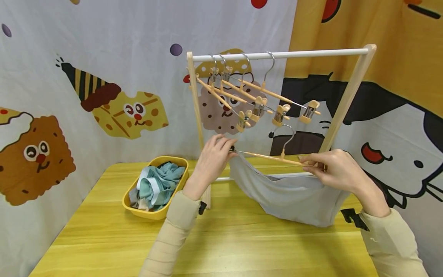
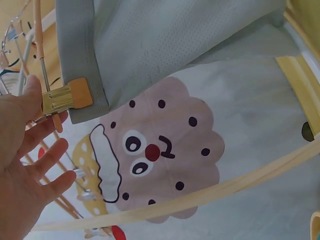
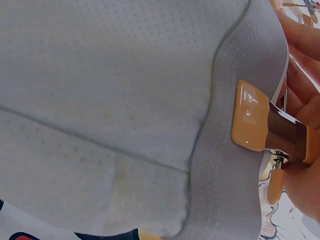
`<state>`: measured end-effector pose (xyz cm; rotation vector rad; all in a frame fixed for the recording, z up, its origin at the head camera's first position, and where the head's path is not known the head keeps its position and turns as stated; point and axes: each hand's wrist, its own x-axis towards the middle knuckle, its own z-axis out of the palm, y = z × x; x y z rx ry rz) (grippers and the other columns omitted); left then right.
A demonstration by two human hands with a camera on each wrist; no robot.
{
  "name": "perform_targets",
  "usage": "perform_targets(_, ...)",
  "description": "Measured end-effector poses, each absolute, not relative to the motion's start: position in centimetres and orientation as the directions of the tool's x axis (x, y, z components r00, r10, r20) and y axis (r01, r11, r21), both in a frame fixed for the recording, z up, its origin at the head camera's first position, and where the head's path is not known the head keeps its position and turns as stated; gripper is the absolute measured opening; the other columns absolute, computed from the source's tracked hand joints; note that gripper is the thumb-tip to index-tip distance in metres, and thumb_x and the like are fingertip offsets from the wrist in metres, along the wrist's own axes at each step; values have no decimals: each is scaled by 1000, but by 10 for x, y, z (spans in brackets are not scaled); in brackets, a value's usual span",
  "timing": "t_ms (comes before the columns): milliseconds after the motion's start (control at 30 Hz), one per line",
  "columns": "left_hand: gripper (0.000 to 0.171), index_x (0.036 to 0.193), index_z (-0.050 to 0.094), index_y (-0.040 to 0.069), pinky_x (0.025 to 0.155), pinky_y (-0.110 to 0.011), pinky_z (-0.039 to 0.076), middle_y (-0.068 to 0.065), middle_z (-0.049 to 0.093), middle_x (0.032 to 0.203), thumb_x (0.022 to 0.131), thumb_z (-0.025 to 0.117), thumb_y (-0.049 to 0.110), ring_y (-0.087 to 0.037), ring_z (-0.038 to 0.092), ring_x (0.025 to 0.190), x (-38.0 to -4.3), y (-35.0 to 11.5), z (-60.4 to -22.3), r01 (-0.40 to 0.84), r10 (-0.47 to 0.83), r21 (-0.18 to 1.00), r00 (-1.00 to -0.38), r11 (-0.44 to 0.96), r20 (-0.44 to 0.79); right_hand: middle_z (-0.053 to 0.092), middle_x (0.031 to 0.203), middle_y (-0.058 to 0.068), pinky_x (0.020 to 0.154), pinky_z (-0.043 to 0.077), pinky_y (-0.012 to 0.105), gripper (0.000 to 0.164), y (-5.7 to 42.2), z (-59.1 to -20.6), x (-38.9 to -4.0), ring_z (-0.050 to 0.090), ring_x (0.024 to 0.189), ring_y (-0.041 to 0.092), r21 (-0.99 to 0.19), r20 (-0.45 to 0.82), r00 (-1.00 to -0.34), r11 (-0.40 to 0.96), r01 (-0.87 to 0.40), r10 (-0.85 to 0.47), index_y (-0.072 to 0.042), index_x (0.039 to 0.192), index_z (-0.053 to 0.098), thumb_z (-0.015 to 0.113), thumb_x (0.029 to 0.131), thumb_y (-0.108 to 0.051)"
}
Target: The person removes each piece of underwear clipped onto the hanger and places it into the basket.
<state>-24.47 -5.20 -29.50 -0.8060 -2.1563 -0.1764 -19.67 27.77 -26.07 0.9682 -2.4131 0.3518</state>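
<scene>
A clip hanger (image 1: 268,156) with a wooden bar and metal hook is held level in front of the rack. From it hangs a light grey garment (image 1: 294,198) with a stitched waistband and perforated fabric. My left hand (image 1: 212,161) pinches the left clip (image 2: 80,93) between thumb and index finger, the other fingers spread. That clip bites the waistband's corner. At the other end, my right hand (image 1: 337,169) pinches the right clip (image 3: 250,116), whose tan pad sits on the waistband. The garment's lower part sags above the table.
Behind stands a small rack (image 1: 311,54) with a white rail and wooden legs. Several clip hangers (image 1: 277,95) hang on its left half. A yellow basket (image 1: 142,215) of crumpled clothes (image 1: 160,184) rests on the wooden table (image 1: 104,238). A cartoon-printed curtain (image 1: 138,38) closes off the back.
</scene>
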Motion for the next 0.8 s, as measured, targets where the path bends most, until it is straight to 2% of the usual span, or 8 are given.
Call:
perform_targets(233, 34, 114, 64, 8, 98, -38, 48, -5, 69, 100, 88, 65, 30, -27, 58, 110, -237, -58, -291, 620, 485, -104, -486, 778, 727, 66, 66, -11, 42, 30, 9, 30, 279, -260, -197, 38, 52, -11, -36, 573, -570, 677, -735, -588, -16, 89, 74, 82, 64, 0)
perform_targets(433, 30, 108, 65, 8, 95, -41, 48, -5, 68, 98, 86, 66, 30, -27, 58, 108, -233, -61, -288, 648, 489, -90, -468, 756, 736, 65, 65, -12, 42, 30, 9, 32, 281, -261, -197, 36, 52, -11, -38, 577, -557, 661, -749, -598, -15, 89, 74, 81, 63, 2)
perform_targets(600, 28, 102, 64, 9, 95, -42, 47, -5, 68, 96, 85, 67, 31, -26, 58, 107, -229, -62, -287, 667, 489, -73, -462, 741, 739, 67, 67, -10, 42, 29, 8, 34, 282, -262, -196, 35, 51, -12, -50, 580, -547, 643, -764, -604, -14, 90, 74, 81, 62, 3)
perform_targets(800, 25, 96, 64, 8, 96, -44, 46, -5, 68, 93, 84, 68, 29, -26, 59, 105, -224, -62, -282, 695, 485, -53, -444, 717, 753, 71, 71, -3, 42, 29, 7, 34, 284, -263, -198, 37, 51, -13, -38, 612, -492, 598, -801, -620, -12, 89, 75, 80, 60, 6)
